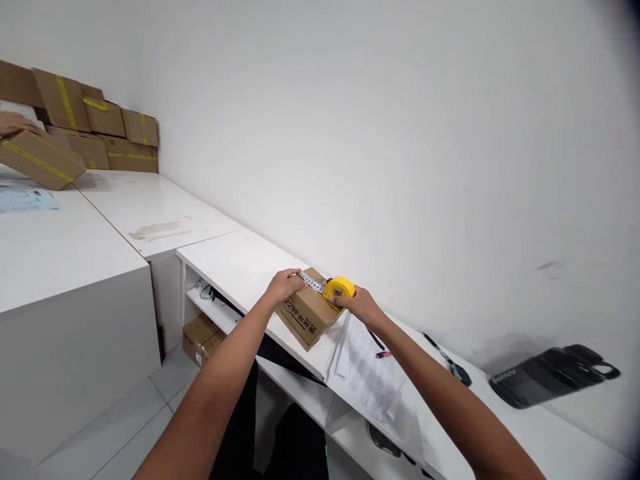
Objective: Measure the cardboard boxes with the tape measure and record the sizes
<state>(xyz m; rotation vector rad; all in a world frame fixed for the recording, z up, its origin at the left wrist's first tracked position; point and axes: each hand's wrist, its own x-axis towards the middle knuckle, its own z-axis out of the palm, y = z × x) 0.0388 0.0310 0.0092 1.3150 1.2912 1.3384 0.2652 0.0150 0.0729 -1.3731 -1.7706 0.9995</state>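
A small brown cardboard box (313,308) with dark printing sits on the white shelf top in front of me. Across its upper face runs the white blade of a yellow tape measure (341,287). My right hand (361,306) grips the tape measure's case at the box's right end. At the left end, my left hand (286,287) pinches the tip of the blade against the box's edge. Part of the blade's end is hidden under the left fingers.
Printed papers (367,367) lie right of the box, with a red pen (384,355) on them. Farther right are a dark strapped object (459,373) and a black bottle (553,375). Taped cartons (133,155) are stacked far left, where another person's hand (17,123) touches one.
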